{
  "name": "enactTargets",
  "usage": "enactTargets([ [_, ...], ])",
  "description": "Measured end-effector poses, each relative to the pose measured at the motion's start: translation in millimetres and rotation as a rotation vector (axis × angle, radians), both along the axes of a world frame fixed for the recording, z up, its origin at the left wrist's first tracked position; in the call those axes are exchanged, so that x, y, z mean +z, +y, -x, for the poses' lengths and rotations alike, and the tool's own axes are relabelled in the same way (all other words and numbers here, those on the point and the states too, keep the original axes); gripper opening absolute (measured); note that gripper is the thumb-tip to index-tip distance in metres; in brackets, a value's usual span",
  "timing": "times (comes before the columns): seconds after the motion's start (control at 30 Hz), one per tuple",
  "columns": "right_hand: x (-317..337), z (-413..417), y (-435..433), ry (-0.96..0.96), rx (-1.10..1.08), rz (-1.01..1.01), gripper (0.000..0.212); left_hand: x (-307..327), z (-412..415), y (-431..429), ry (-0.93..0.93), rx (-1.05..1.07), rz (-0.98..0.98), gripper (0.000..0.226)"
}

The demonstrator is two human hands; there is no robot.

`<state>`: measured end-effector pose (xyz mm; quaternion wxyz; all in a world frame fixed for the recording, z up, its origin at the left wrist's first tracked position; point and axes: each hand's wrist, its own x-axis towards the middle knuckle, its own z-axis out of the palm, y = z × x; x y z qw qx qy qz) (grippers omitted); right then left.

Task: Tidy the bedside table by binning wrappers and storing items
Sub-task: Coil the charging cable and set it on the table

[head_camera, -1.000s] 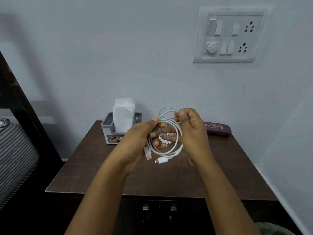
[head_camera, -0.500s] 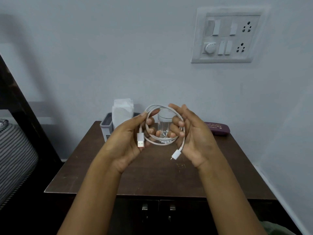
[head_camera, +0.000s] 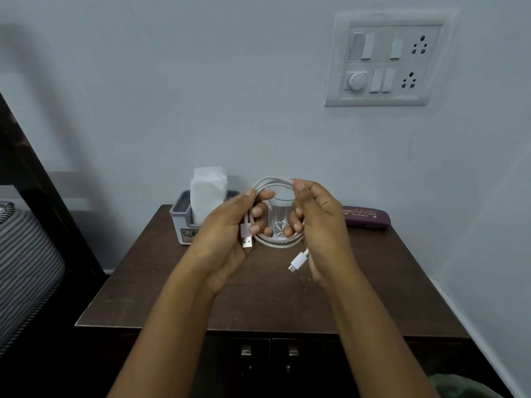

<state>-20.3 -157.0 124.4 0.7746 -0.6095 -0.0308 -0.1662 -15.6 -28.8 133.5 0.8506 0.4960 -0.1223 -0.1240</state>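
A maroon spectacle case (head_camera: 366, 218) at centre right of the frame reads "PRINCE OPTICALS" in gold. Both hands are raised above the dark table (head_camera: 373, 282), palms facing each other. The left hand (head_camera: 230, 231) and right hand (head_camera: 319, 222) each grip one side of one coiled white USB cable (head_camera: 276, 245) at the centre, its two plugs dangling. One glass tumbler (head_camera: 278, 216) shows through the coil. One grey tissue holder (head_camera: 179, 216) stands further left.
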Motion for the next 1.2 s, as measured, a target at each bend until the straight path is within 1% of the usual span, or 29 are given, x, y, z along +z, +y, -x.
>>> enactTargets([
  [0.1, 2.1, 0.7, -2.5, -0.003, 0.001, -0.076, 0.019, 0.2, 1.9, 2.1, -0.01, -0.104, 0.027, 0.033],
  [0.17, 2.5, 0.6, -4.0, -0.006, -0.023, -0.107, 0.02, -0.7, 2.7, 3.0, -0.01, -0.105, -0.017, 0.032],
  [0.27, 3.3, -0.1, -6.6, -0.014, -0.052, -0.169, 0.019, -2.5, 2.5, 4.2, -0.062, 0.009, -0.212, 0.03],
  [0.37, 3.1, -1.1, -10.0, -0.004, -0.069, -0.177, 0.019, -2.2, 2.5, 7.3, -0.147, 0.109, -0.416, 0.026],
  [0.47, 2.1, -1.8, -13.1, -0.006, -0.089, -0.194, 0.02, -0.2, 2.1, 10.0, -0.233, 0.18, -0.567, 0.017],
  [0.57, 3.8, -2.3, -22.6, 0.001, -0.111, -0.277, 0.019, -0.2, 0.4, 17.7, -0.291, 0.263, -0.701, 0.012],
  [0.63, 4.7, -2.9, -29.8, 0.004, -0.103, -0.342, 0.018, 0.8, 0.1, 20.7, -0.274, 0.313, -0.682, 0.012],
  [0.67, 4.7, -3.2, -31.2, 0.005, -0.101, -0.346, 0.018, 1.8, 1.3, 19.0, -0.248, 0.31, -0.637, 0.017],
  [0.73, 4.6, -3.2, -28.7, 0.003, -0.102, -0.301, 0.018, 4.7, 5.4, 10.0, -0.198, 0.261, -0.585, 0.028],
  [0.77, 4.3, -3.2, -26.0, 0.0, -0.097, -0.276, 0.018, 5.0, 7.5, 5.0, -0.197, 0.24, -0.598, 0.03],
  [0.9, 3.7, -1.3, -23.8, 0.014, -0.097, -0.22, 0.017, 4.3, 10.5, -0.3, -0.24, 0.244, -0.694, 0.022],
  [1.0, 3.5, -0.9, -30.7, 0.043, -0.108, -0.259, 0.015, 4.2, 6.8, 7.5, -0.24, 0.241, -0.736, 0.024],
  [1.2, 3.2, -3.4, -37.4, 0.051, -0.065, -0.326, 0.017, 8.3, 4.3, 17.2, -0.199, 0.197, -0.672, 0.023],
])
